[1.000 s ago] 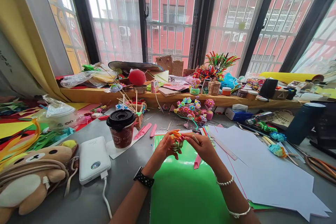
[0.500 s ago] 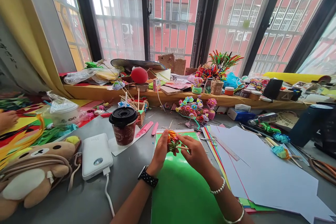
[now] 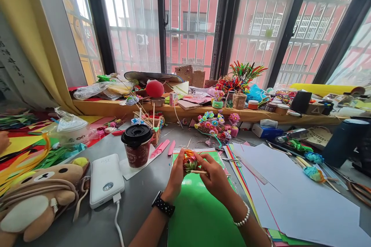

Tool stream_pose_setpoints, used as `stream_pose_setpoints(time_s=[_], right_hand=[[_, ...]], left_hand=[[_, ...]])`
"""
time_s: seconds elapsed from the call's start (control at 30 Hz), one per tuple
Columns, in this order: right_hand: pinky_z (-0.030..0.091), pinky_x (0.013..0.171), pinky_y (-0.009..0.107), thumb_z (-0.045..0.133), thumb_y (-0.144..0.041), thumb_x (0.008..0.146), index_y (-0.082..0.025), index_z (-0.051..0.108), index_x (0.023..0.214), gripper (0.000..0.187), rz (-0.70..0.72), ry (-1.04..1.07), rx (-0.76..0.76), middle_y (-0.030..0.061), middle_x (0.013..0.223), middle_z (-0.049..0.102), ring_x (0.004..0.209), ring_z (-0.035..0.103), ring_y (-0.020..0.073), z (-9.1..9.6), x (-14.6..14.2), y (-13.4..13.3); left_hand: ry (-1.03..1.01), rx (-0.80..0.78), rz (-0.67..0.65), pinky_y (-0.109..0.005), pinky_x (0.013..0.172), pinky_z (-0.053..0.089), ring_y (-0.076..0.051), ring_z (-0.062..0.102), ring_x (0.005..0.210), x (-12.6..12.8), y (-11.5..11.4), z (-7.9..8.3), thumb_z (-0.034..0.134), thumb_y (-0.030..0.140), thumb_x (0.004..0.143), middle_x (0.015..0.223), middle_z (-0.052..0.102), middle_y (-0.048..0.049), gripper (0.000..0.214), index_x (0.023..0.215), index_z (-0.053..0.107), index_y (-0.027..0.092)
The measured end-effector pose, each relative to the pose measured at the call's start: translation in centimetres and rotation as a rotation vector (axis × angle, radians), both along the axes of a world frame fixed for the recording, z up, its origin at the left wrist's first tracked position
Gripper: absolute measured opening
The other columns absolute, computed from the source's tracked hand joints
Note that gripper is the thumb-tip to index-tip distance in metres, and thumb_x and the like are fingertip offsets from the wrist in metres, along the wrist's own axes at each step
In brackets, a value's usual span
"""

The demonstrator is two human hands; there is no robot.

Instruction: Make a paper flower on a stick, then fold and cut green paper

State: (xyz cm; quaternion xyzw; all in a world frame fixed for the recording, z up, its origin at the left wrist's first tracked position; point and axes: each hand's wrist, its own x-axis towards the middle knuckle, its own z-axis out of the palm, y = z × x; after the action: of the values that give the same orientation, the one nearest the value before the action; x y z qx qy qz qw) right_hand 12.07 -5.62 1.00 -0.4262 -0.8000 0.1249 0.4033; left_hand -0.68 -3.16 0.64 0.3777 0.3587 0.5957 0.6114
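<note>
Above a green sheet [image 3: 203, 208] on the grey table, my hands meet at a small folded paper flower [image 3: 189, 158] with orange, red and green petals. My left hand [image 3: 174, 175] is closed around its left side, thumb up. A short pale stick [image 3: 198, 172] lies across the flower's near side, pinched in the fingers of my right hand [image 3: 216, 175]. The right fingertips also rest against the petals. Whether the stick is joined to the flower cannot be made out.
Left of the sheet stand a lidded coffee cup [image 3: 136, 144], a white power bank [image 3: 107, 180] and a plush bear [image 3: 43, 195]. White paper [image 3: 301, 185], scissors [image 3: 236, 160] and a ruler [image 3: 255, 171] lie right. Pipe-cleaner flowers [image 3: 213, 123] sit ahead. Another person's hand [image 3: 3, 141] shows far left.
The view has tilted up a little, so the table things sit lower in the picture. The stick in my right fingers has swung slightly toward me; both hands keep their hold.
</note>
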Motion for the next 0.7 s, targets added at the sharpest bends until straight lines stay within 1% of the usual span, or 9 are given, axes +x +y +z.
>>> stream_pose_setpoints(time_s=[0.07,0.17,0.3,0.37,0.43,0.47,0.53,0.63,0.7], right_hand=[[0.047,0.065,0.031,0.039,-0.007,0.067,-0.022,0.042,0.123,0.059,-0.002,-0.031,0.002,0.008,0.106,0.052,0.069,0.057,0.0165,-0.1,-0.1,0.0],[0.046,0.065,0.029,0.042,-0.007,0.07,-0.026,0.043,0.122,0.055,0.019,0.003,0.041,0.0055,0.102,0.052,0.07,0.055,0.0152,0.1,0.2,0.1],[0.042,0.051,0.022,0.046,-0.019,0.079,-0.021,0.042,0.12,0.041,0.007,0.168,0.063,0.0024,0.085,0.057,0.053,0.047,0.0101,0.8,0.9,0.3],[0.038,0.045,0.02,0.048,-0.023,0.08,-0.018,0.051,0.107,0.027,-0.024,0.215,0.072,0.0013,0.078,0.058,0.046,0.042,0.0086,1.0,1.1,0.3],[0.038,0.046,0.02,0.049,-0.023,0.08,-0.017,0.058,0.085,0.012,-0.053,0.213,0.13,0.0013,0.071,0.057,0.05,0.046,0.0097,1.2,1.2,0.3],[0.039,0.049,0.02,0.049,-0.022,0.08,-0.017,0.059,0.076,0.012,-0.067,0.199,0.174,0.0017,0.07,0.057,0.054,0.05,0.011,1.2,1.3,0.3],[0.041,0.054,0.021,0.049,-0.02,0.081,-0.016,0.058,0.071,0.014,-0.102,0.172,0.275,0.0027,0.069,0.057,0.062,0.054,0.0132,1.0,1.3,0.4],[0.042,0.056,0.021,0.048,-0.018,0.082,-0.016,0.058,0.076,0.012,-0.166,0.12,0.415,0.0045,0.072,0.059,0.063,0.056,0.0135,0.5,1.2,0.4],[0.042,0.055,0.021,0.047,-0.018,0.082,-0.016,0.059,0.078,0.012,-0.197,0.075,0.496,0.0051,0.073,0.06,0.062,0.057,0.0129,0.0,1.0,0.4]], left_hand=[[-0.01,0.0,-0.005,-0.019,0.045,0.041,-0.009,0.053,0.047,-0.2,0.0,0.2,0.054,0.049,0.067,0.053,0.057,0.0037,0.037,0.075,0.056,0.013],[-0.05,0.003,-0.076,-0.02,0.042,0.04,-0.011,0.052,0.044,-0.5,-0.1,0.7,0.055,0.046,0.068,0.05,0.057,0.0028,0.032,0.071,0.055,0.014],[-0.076,-0.031,-0.227,-0.023,0.043,0.042,-0.012,0.053,0.042,-0.7,-0.2,1.1,0.051,0.046,0.071,0.05,0.059,-0.0009,0.033,0.065,0.054,0.013],[-0.048,-0.065,-0.293,-0.022,0.042,0.04,-0.012,0.053,0.041,-0.6,-0.3,1.1,0.048,0.048,0.073,0.049,0.059,-0.0038,0.039,0.061,0.054,0.012],[-0.025,-0.073,-0.332,-0.021,0.041,0.039,-0.012,0.053,0.041,-0.5,-0.3,1.0,0.045,0.05,0.075,0.049,0.059,-0.0053,0.043,0.061,0.054,0.011],[-0.029,-0.07,-0.329,-0.021,0.041,0.039,-0.012,0.053,0.041,-0.4,-0.3,0.9,0.045,0.051,0.075,0.051,0.06,-0.005,0.043,0.065,0.054,0.011],[-0.09,-0.053,-0.294,-0.023,0.045,0.042,-0.013,0.056,0.046,-0.4,-0.2,0.8,0.045,0.054,0.074,0.057,0.061,-0.0034,0.042,0.079,0.054,0.013],[-0.143,0.014,-0.236,-0.027,0.054,0.047,-0.014,0.059,0.059,-0.4,-0.2,0.8,0.053,0.052,0.07,0.073,0.061,-0.0024,0.044,0.098,0.048,0.019],[-0.06,0.071,-0.201,-0.028,0.057,0.049,-0.016,0.058,0.067,-0.2,-0.2,0.8,0.062,0.044,0.065,0.08,0.059,-0.0028,0.047,0.103,0.047,0.02]])
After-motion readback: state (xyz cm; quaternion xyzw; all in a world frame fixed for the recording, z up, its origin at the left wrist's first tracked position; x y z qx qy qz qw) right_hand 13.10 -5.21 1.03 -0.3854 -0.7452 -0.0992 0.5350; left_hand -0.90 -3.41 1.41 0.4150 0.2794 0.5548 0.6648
